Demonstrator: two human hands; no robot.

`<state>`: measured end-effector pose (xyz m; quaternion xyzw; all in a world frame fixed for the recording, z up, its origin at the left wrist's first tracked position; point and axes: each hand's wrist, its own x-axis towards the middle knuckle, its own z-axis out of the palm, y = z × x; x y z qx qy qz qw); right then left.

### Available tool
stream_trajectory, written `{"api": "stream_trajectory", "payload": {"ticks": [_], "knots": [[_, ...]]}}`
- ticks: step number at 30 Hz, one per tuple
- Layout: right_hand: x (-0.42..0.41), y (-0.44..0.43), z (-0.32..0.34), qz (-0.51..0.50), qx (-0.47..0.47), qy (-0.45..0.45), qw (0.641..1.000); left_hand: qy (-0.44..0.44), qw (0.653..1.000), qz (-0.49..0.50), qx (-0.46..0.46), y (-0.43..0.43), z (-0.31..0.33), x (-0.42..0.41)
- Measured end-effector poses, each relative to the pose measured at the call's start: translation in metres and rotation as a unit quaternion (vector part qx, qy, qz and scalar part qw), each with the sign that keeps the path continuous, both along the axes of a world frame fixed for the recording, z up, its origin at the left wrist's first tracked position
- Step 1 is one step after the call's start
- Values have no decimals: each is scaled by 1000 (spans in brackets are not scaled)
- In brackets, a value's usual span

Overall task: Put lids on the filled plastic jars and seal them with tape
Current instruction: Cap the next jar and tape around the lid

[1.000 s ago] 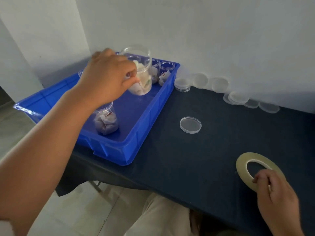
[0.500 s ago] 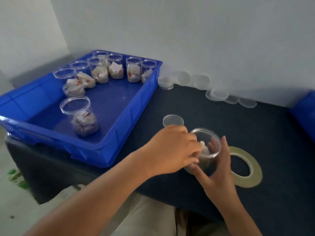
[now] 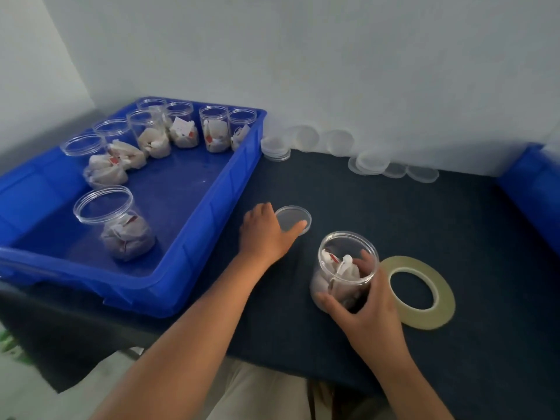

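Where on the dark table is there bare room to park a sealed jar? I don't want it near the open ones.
Free: the stretch between the tape roll and the loose lids by the wall, toward the right blue bin. Crowded: around the held jar, and the blue tray of open jars.

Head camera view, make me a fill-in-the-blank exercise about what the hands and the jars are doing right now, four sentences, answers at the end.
1. The right hand holds a clear plastic jar that stands on the dark ____ table.
2. The left hand touches a round clear ____ lying flat on the table.
3. The flat ring of pale tape lies to the ____ of the held jar.
4. The other open jars stand inside the ____ plastic tray.

Missing words: blue; lid; right; blue
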<state>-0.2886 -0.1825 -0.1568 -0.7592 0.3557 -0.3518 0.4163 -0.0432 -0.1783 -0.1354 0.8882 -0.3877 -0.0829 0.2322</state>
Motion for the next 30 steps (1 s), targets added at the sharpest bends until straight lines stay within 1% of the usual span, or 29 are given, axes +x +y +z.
{"api": "stream_trajectory", "payload": {"ticks": [1, 2, 3, 4, 6, 7, 10, 13, 15, 17, 19, 21, 22, 24, 26, 28, 30], "knots": [[0, 0, 0, 0, -1, 0, 1000, -17, 1000, 3, 19, -6, -4, 2], [0, 0, 0, -2, -5, 1, 1000, -30, 999, 4, 16, -10, -8, 2], [0, -1, 0, -4, -8, 1, 1000, -34, 999, 6, -7, -12, -11, 3], [0, -1, 0, -7, -11, 3, 1000, -21, 998, 9, -50, -12, -13, 4], [0, -1, 1, -8, -14, 7, 1000, 42, 989, 10, -142, -7, -14, 2], [0, -1, 2, -7, -15, 9, 1000, 66, 984, -4, -168, -3, -12, 1], [-1, -1, 1, 0, -22, 4, 1000, 124, 967, -72, -209, 9, -2, -8], [-1, 0, 1, 8, -33, 1, 999, 201, 934, -146, -258, 27, 19, -23], [-3, 3, 2, 15, -40, 2, 999, 247, 917, -203, -241, 40, 36, -33], [-3, 4, 4, 23, -46, 0, 999, 228, 914, -276, -190, 52, 50, -40], [-2, 4, 5, 44, -33, -13, 998, 218, 898, -359, -131, 63, 65, -46], [0, 2, 4, 63, -27, -23, 997, 165, 895, -404, -94, 68, 76, -55], [0, 2, 3, 65, -31, -17, 997, 123, 902, -407, -80, 68, 79, -60], [-1, 4, 5, 60, -37, 0, 998, 36, 924, -377, -51, 63, 81, -73], [-1, 3, 6, 57, -14, 10, 998, -39, 938, -344, -36, 60, 82, -87], [-1, 2, 4, 56, -4, 22, 998, -81, 940, -331, -35, 60, 84, -96], [0, 2, 4, 48, -22, 35, 998, -99, 938, -330, -16, 60, 87, -102]]}}
